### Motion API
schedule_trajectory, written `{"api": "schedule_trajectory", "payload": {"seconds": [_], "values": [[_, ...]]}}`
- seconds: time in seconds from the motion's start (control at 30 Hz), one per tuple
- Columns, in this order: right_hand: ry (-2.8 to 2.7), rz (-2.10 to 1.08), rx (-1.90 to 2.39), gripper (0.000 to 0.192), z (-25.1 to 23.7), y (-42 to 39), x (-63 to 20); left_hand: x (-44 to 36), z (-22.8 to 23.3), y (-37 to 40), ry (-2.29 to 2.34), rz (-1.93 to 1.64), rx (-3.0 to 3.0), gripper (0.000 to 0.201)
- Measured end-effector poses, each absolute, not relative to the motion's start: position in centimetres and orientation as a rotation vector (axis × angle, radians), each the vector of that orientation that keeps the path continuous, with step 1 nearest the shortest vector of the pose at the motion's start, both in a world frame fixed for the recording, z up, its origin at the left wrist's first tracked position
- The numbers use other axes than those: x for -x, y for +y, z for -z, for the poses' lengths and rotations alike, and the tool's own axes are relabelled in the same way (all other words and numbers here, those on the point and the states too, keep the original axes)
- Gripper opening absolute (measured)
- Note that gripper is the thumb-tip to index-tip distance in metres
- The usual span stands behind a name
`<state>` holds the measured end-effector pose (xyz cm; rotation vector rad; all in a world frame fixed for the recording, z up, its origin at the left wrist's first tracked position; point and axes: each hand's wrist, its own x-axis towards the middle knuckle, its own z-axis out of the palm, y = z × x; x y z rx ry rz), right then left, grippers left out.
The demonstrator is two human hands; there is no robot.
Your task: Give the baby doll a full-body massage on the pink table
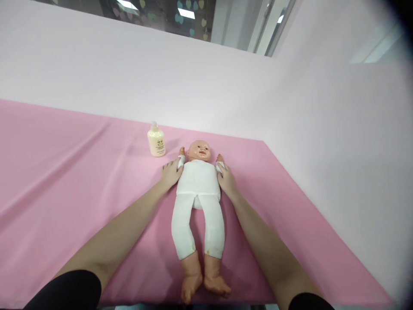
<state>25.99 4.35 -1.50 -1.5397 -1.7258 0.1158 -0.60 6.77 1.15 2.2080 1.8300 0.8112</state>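
Observation:
A baby doll (198, 178) lies on its back on a pink sheet, its head away from me and its feet close to the near edge. Its body and limbs are white cloth; the head, hands and feet are skin-toned plastic. My left hand (171, 173) grips the doll's arm on the left side, fingers and thumb about the white sleeve. On the other side, my right hand (227, 180) holds the second arm, its thumb toward the doll's body. Both doll hands point up beside the head. Some of my fingertips are hidden.
A pale yellow pump bottle (156, 141) stands on the pink sheet (80, 172), left of the doll's head. White walls (145, 73) rise behind and to the right. A window (167, 15) runs along the top.

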Motion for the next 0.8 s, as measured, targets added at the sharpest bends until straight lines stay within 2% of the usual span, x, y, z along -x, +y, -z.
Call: {"api": "schedule_trajectory", "payload": {"seconds": [0.4, 0.47, 0.63, 0.8], "values": [[-1.655, -0.122, 1.513, 0.042, 1.7, 4.7, -26.5, 1.3, -0.4, 7.6, 1.756, -0.882, -2.161, 0.054], [-1.604, -0.09, 1.448, 0.047, 1.4, 4.3, -26.3, 1.4, -0.5, 7.6, 1.655, -0.993, -2.122, 0.06], [-1.51, 0.045, 1.203, 0.071, 0.3, 3.4, -25.6, 1.2, -0.8, 7.1, 1.466, -1.46, -2.031, 0.091], [-1.57, 0.142, 1.116, 0.075, -0.1, 2.7, -25.1, 0.9, -1.0, 6.0, 1.285, -1.57, -2.164, 0.088]]}}
